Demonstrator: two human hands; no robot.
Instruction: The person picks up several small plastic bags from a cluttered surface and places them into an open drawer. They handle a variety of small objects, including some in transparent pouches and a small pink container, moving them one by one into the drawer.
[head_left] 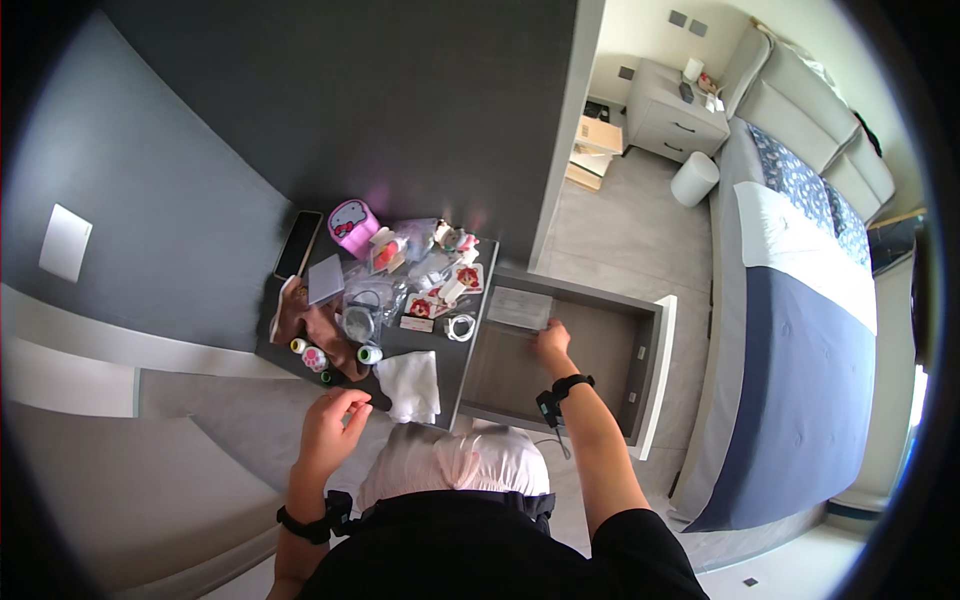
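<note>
My right hand (pixel 551 345) reaches into the open drawer (pixel 610 375), its fingers closed at the near right corner of a flat, pale translucent box (pixel 520 307). That box lies at the drawer's far left; the fingertips are partly hidden. My left hand (pixel 333 425) hovers just off the near edge of the dark tabletop (pixel 455 370), fingers loosely bent, with a gap to the thumb and nothing visible between them. Nearest to it are a small dark item (pixel 379 398), a folded white cloth (pixel 408 387) and a brown cloth piece (pixel 325 335).
Crowding the tabletop are a pink box (pixel 353 228), a phone (pixel 298 245), clear plastic bags (pixel 375 295), a coiled white cable (pixel 460 327) and small jars (pixel 369 355). A bed (pixel 800 390), a white bin (pixel 695 179) and a nightstand (pixel 675 110) stand to the right.
</note>
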